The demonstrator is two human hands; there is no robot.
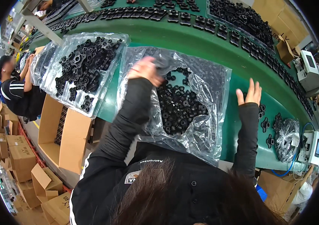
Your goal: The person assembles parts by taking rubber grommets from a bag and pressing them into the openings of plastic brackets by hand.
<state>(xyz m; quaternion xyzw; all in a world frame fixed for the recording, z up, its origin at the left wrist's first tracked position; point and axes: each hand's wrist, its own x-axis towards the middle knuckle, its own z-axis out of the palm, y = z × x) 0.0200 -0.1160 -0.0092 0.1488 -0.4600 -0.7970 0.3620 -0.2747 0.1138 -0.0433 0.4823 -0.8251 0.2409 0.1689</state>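
Note:
A see-through plastic bag [212, 80] lies open on the green bench in front of me, with a heap of small round black parts [180, 112] showing through its opening. Over the bag's far left part is my left hand [146, 71], smeared by motion. A dark blurred thing [162, 63] shows beside its fingers; whether they hold it I cannot make out. My right hand [251, 94] is beyond the bag's right side, fingers spread, with nothing seen in it. Several black lobed parts [266, 124] lie on the bench to its right.
Left of the bag, a see-through plastic tray [60, 69] holds piled black lobed parts [82, 62]. Rows of black parts [184, 18] line the far conveyor. A crumpled plastic bag [288, 138] and white devices [317, 148] stand right. Cardboard boxes [75, 138] and a co-worker [18, 90] are left.

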